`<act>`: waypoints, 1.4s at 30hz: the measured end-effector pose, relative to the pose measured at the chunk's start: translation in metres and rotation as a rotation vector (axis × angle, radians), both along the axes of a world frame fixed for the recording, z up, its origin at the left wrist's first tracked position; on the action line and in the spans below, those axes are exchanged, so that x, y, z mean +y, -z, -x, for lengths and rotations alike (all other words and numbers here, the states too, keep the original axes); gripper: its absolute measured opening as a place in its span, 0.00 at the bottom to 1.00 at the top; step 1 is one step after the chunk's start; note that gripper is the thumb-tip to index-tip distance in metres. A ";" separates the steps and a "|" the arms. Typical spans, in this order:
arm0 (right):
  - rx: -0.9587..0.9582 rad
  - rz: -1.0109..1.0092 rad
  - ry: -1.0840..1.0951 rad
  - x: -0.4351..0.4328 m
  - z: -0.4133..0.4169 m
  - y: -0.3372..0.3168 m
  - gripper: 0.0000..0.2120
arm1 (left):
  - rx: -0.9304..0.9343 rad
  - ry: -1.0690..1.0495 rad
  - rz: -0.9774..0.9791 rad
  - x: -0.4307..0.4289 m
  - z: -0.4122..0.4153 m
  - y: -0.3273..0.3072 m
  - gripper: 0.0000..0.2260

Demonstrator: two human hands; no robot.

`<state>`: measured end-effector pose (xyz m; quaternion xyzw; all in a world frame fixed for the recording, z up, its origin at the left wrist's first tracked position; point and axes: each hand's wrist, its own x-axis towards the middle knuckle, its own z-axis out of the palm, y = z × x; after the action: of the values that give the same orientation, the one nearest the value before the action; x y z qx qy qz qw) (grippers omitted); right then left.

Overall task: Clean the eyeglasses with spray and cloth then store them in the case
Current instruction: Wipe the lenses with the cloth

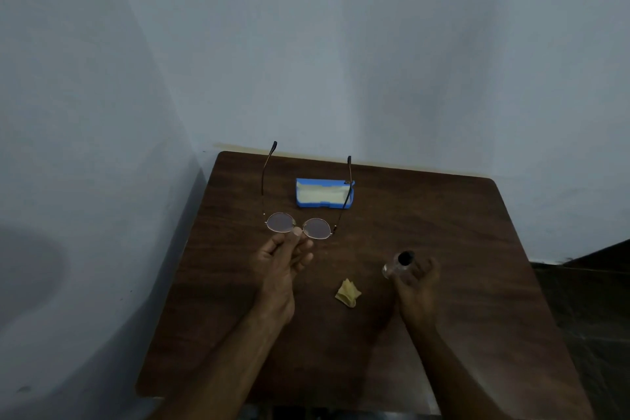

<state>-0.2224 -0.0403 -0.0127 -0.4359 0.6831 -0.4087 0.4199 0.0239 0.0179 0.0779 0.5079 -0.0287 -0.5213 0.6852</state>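
My left hand [284,257] pinches the bridge of round thin-rimmed eyeglasses [315,228], holding them above the table with both temple arms unfolded and pointing away from me. My right hand [417,283] is wrapped around a small clear spray bottle [397,264] with a black top, tilted toward the glasses. A crumpled yellow cloth [348,292] lies on the table between my hands. The blue eyeglass case [325,193] stands open near the far edge, its pale lining showing, behind the glasses.
The dark wooden table [460,232] sits in a corner, with pale walls at the left and behind. A dark floor shows past its right edge.
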 end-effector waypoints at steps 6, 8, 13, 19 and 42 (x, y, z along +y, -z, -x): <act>0.105 -0.114 -0.015 0.052 -0.016 0.033 0.14 | 0.005 0.008 0.013 0.000 0.006 -0.003 0.02; 0.222 -0.111 -0.230 0.053 -0.026 0.038 0.10 | 0.011 0.020 0.014 0.000 0.009 -0.004 0.02; 0.535 -0.034 -0.637 0.031 -0.050 0.039 0.15 | -0.005 0.045 0.019 0.002 0.016 -0.008 0.06; 0.116 -0.114 -0.320 0.020 -0.072 0.016 0.03 | 0.013 0.001 0.036 0.001 0.013 -0.017 0.02; -0.239 0.303 -0.081 0.014 -0.117 -0.129 0.22 | -0.171 -0.067 -0.043 -0.005 0.024 -0.016 0.03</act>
<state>-0.1056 -0.0262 0.1162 -0.4697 0.5408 -0.5386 0.4436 -0.0003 0.0125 0.0940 0.5658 -0.0590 -0.4531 0.6864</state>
